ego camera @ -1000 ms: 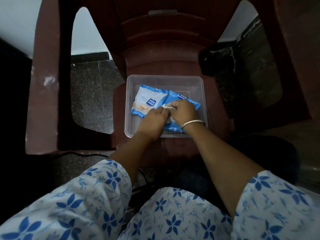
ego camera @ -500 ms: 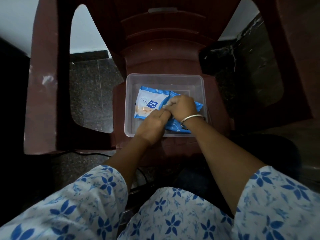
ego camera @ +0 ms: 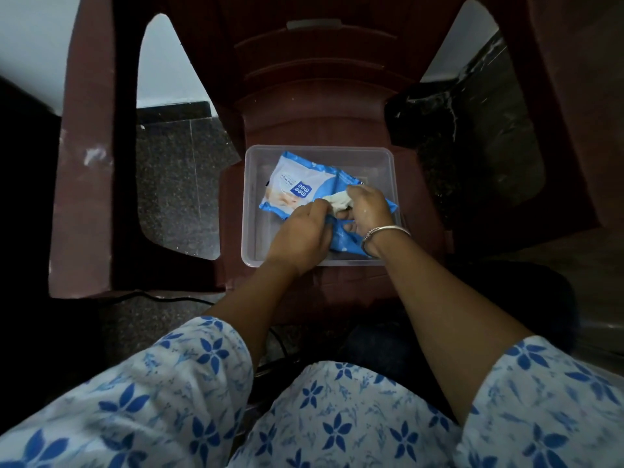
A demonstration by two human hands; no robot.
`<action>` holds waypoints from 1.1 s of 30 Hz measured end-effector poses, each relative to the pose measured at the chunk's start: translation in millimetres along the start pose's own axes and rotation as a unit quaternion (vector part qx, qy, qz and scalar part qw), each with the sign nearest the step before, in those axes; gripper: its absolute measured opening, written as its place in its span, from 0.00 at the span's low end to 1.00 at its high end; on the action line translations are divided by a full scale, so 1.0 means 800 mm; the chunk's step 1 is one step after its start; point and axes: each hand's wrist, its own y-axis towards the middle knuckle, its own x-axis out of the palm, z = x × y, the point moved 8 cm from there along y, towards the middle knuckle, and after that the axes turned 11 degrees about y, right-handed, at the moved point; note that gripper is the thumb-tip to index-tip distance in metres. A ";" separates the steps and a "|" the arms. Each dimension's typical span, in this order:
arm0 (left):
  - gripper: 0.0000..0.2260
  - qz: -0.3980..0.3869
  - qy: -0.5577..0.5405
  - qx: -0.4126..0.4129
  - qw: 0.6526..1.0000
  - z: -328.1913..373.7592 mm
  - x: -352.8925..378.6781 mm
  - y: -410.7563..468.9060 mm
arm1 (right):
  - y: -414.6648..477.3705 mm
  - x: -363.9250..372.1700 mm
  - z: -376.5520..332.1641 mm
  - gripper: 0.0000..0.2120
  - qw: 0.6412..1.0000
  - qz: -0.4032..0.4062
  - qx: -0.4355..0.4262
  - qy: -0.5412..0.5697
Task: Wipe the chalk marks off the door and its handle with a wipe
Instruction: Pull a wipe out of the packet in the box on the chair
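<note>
A person's right hand (ego camera: 366,211) pinches a crumpled white wipe (ego camera: 339,199) between thumb and curled fingers. The wipe is partly out of a blue and white pack (ego camera: 293,189) and just above the pack's top face. Just beside it, touching the wipe's near end, the left hand (ego camera: 300,234) has its fingers curled down onto the pack, gripping it against the bottom of a clear plastic tub (ego camera: 319,149). The pack lies tilted across the tub, its printed end toward the far left corner and its other end hidden under the right wrist, which wears a silver bangle (ego camera: 388,229). The tub sits on the seat of a dark red plastic chair (ego camera: 324,96), close to the front edge. Both forearms reach in from white sleeves (ego camera: 202,366) printed with blue flowers. Dark speckled floor (ego camera: 179,184) shows through the chair's side openings, and a black cable (ego camera: 162,298) runs along it below the left armrest.
</note>
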 end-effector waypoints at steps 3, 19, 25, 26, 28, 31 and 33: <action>0.09 -0.002 0.013 -0.010 1.000 -0.002 0.004 0.002 | 0.000 -0.003 -0.003 0.12 0.999 0.014 -0.028 -0.011; 0.11 -0.017 0.037 -0.040 0.998 -0.007 0.005 0.018 | -0.002 -0.016 -0.001 0.09 0.999 0.027 0.014 0.030; 0.08 -0.001 0.040 -0.079 0.996 -0.018 0.003 0.015 | -0.005 -0.014 -0.002 0.06 0.991 -0.016 0.029 0.128; 0.07 0.004 0.031 -0.080 0.996 -0.018 0.004 0.014 | -0.007 -0.014 -0.002 0.08 0.991 -0.023 0.020 0.128; 0.06 0.011 0.012 -0.084 0.996 -0.018 0.005 0.012 | -0.011 -0.015 -0.003 0.10 0.991 -0.027 0.008 0.132; 0.09 0.031 -0.039 -0.103 0.993 -0.021 0.004 0.009 | -0.015 -0.013 -0.008 0.10 0.986 -0.039 0.000 0.159; 0.11 0.057 -0.092 -0.109 0.988 -0.016 -0.003 0.008 | -0.018 -0.013 -0.014 0.11 0.981 -0.055 -0.003 0.187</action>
